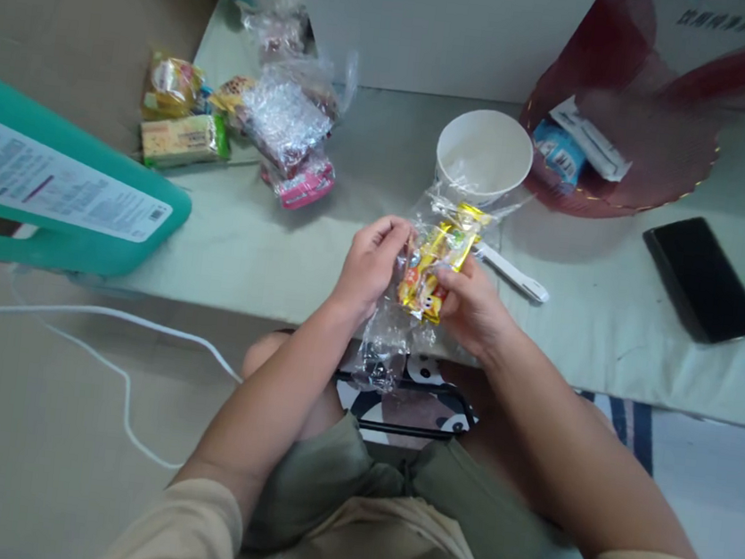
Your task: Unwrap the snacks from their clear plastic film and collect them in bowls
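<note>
Head view, hands: we see our left hand [371,261] and our right hand [470,304] close together, near the middle, just over the near edge of the low table [248,247].
Left hand grip: the fingers are pinched together on the clear plastic bag [387,339].
Right hand grip: the fingers are closed tight on the yellow snack pack [433,264], which sits inside the clear bag.
Where the pack is: up in the air between both hands, just near of the white paper cup [485,153].
The bag: its loose end hangs down toward our lap, and it looks crinkled.
How far along: we think the pack is not out of the bag yet. The cup looks empty, so nothing has gone in it as far as we can see.
White spoon [514,275]: it lies on the table, just right of our hands.
Black phone [702,277]: it lies flat on the table, far to the right.
Other snacks [255,127]: a small pile on the far left of the table, well apart from our hands.
Green thing [53,189]: it is at the left edge, with a white label.
White cable [104,330]: it runs on the floor, near left.
</note>
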The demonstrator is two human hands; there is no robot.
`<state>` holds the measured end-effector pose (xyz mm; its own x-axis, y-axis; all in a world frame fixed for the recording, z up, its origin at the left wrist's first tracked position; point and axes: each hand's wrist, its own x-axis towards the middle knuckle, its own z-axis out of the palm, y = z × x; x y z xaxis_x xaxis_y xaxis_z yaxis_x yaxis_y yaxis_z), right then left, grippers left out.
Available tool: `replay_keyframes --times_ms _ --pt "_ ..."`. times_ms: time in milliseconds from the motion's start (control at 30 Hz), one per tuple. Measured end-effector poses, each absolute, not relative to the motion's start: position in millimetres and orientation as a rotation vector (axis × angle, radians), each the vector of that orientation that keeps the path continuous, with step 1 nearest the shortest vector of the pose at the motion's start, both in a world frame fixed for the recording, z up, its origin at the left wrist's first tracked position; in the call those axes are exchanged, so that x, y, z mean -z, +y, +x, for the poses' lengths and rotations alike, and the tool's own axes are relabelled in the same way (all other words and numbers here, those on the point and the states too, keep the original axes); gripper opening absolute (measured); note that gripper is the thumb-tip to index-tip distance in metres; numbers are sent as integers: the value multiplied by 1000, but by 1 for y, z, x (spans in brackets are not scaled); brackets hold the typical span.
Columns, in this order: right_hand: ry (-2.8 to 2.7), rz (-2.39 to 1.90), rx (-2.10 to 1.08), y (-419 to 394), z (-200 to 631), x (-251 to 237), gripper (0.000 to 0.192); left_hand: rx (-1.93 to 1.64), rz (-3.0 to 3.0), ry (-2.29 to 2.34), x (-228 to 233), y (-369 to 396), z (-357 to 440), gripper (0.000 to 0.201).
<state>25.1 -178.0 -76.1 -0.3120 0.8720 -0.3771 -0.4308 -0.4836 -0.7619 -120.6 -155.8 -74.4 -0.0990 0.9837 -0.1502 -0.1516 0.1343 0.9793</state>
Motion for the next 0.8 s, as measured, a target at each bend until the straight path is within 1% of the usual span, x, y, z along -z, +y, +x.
replay_keyframes --times_ms 133,233,367,433,500,533,600,633,733,800 --pt "-559 -890 -2034 -178 28 74 53 -1245 444 999 63 -147 -126 27" --pt "-497 -874 -1948 -178 30 74 48 -1333 297 893 53 -144 -134 36" --pt "-550 -951 -1664 -176 42 65 46 -1412 264 886 47 -143 -146 41" --pt "-712 -1068 -1487 -170 57 52 46 -1421 313 900 49 -141 -150 40" --pt "-966 -1213 -1198 -154 76 35 49 -1411 395 947 52 -139 -153 41" --pt "-1108 -1270 -973 -143 86 24 54 -1399 443 984 54 -138 -154 43" --pt "-1359 -1395 -513 -115 105 3 72 -1367 548 1056 56 -136 -154 47" --pt "-1464 -1531 -390 -100 113 -7 79 -1353 595 1074 57 -136 -154 50" --pt "-1660 -2026 -224 -59 129 -30 93 -1316 676 1054 57 -135 -153 53" --pt "-1698 -2246 -163 -44 135 -37 111 -1298 701 1031 57 -135 -152 52"
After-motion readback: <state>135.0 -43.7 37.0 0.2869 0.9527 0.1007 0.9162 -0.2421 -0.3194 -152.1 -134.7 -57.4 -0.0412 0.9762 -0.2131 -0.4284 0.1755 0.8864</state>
